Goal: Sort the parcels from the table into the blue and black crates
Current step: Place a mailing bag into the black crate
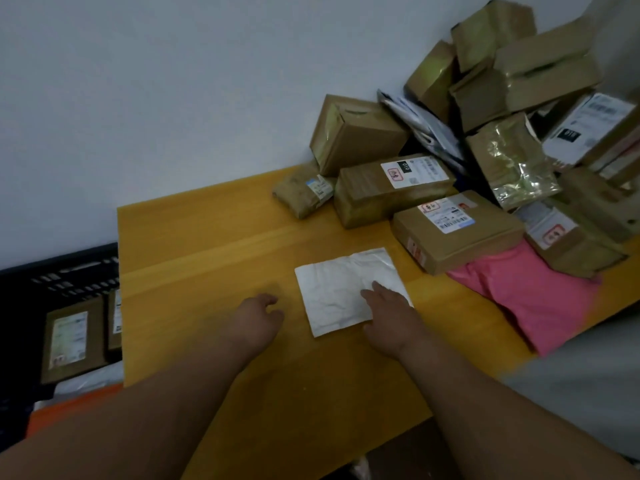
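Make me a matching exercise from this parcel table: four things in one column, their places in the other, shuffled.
Things:
1. white mailer
2. pink mailer
3. black crate
4. left hand

Places:
A. beside the table, at its left
B. under the right hand
C. partly under a brown box
D. on bare tabletop

Pairs: 1-B, 2-C, 3-A, 4-D

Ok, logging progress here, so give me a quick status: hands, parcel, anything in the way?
Right hand flat on white parcel; left hand open beside it. Black crate left of the table, already holding boxes. Path clear.
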Demonstrator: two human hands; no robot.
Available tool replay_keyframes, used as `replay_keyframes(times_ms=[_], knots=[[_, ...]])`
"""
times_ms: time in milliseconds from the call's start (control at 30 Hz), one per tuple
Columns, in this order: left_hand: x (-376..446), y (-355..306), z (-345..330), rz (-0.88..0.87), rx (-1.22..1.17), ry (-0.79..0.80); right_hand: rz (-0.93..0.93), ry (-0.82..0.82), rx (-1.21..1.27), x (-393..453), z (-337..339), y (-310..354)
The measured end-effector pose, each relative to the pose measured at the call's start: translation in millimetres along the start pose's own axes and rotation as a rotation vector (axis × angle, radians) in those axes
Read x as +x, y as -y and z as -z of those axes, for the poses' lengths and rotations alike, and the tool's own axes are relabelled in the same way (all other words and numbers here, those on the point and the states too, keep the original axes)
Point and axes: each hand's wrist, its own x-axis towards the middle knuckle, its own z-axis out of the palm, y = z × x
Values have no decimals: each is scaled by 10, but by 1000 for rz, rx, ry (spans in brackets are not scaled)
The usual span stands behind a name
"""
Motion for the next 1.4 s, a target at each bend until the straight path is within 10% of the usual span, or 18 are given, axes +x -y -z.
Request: replay_keyframes(times_ms=[467,667,900,1400], knots=[[-102,-153,-520,213,-216,-140,235,-201,-232,367,41,-164],[-250,-253,-594,241,-458,-244,255,-226,389,309,453,-85],[-418,-559,-461,149,-756,-192,45,309,1424,11,856,-128],[-792,-662,-396,124,-928,-286,165,357,1374,-243,863,-162]])
